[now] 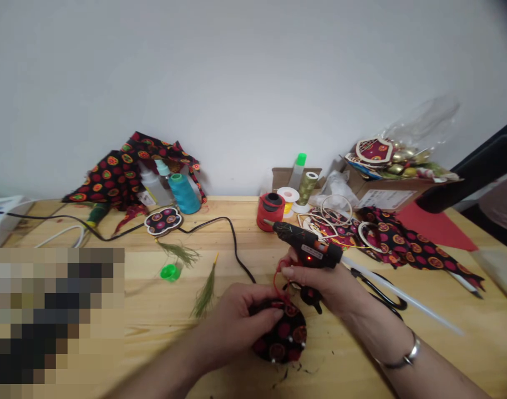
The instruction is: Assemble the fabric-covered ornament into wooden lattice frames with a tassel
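My left hand is closed on a round piece covered in dark patterned fabric, its thumb lying on top near the upper edge. A loop of red cord rises from that edge. My right hand grips a black hot glue gun, its nozzle pointing left and a small red light lit on its side. A clear glue stick sticks out of its back end. The thumb and forefinger of my right hand also meet at the red cord. Small white dots show along the round piece's lower edge.
Green tassels, a green cap and a flower-shaped ornament lie left. A black cable crosses the table. Behind stand a teal thread cone and a red spool. Scissors and fabric scraps lie right.
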Motion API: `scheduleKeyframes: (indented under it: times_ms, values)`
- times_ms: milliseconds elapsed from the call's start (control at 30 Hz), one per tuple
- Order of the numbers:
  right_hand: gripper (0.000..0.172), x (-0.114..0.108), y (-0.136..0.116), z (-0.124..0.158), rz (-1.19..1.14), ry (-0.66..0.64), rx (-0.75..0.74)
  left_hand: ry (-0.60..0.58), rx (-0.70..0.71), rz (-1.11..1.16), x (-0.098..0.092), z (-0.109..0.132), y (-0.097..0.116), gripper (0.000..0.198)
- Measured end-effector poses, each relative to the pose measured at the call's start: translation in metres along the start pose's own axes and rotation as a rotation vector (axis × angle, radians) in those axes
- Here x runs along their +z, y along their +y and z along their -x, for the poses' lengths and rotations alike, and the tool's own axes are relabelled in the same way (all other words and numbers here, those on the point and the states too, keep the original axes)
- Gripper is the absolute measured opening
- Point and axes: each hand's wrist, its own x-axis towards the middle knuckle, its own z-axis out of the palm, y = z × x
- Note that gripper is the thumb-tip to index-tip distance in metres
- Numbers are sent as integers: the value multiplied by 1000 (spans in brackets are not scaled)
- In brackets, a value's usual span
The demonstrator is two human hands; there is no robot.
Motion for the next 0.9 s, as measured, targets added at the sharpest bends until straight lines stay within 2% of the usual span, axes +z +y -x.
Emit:
scheduleKeyframes:
  times_ms: [100, 333, 600, 800, 900]
  values:
    - [23, -2, -1, -1, 4, 56, -49, 71, 44, -16, -5, -4, -3, 22]
    - [16, -7, 0, -3, 133, 148, -121, 245, 85, 1, -9, -6, -3, 23]
    - [13, -10, 4, -5, 286, 234, -136, 289, 93, 26, -6, -5, 4, 19]
    - [15, -10, 2, -5, 338, 257, -128, 290, 122, 111, -5, -3, 3, 48]
    - [14, -9, 1, -5, 351, 261, -135, 262, 148, 98, -5, -2, 3, 43]
